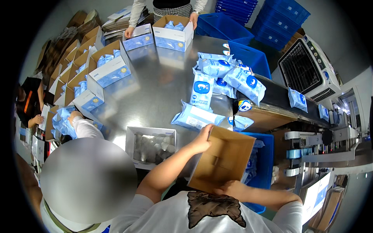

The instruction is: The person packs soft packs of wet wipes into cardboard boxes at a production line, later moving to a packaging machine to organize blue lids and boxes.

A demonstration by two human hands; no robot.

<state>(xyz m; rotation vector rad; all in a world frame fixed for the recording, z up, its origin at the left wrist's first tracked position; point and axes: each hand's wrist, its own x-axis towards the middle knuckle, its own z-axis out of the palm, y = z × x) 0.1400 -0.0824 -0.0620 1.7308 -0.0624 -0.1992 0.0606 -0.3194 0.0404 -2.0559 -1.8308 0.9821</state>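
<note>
Both my hands hold an open cardboard box (225, 159), brown inside, tilted so that I look into it; nothing shows in it. My left hand (202, 140) grips its upper left edge with the fingers partly behind the wall. At the lower edge, my right hand (234, 190) is closed on the rim. Just beyond the box, a light-blue wipes pack (198, 116) lies on the metal table (155, 101), in front of a heap of similar packs (217, 77). To the left stands a white box (150, 163) with several pale round items inside.
Filled boxes (110, 73) line the table's left side. A co-worker's hands (193, 19) touch boxes at the far edge; another person (89, 178) works close on my left. A blue crate (268, 167) with packs stands at right, below a conveyor (279, 101) carrying packs.
</note>
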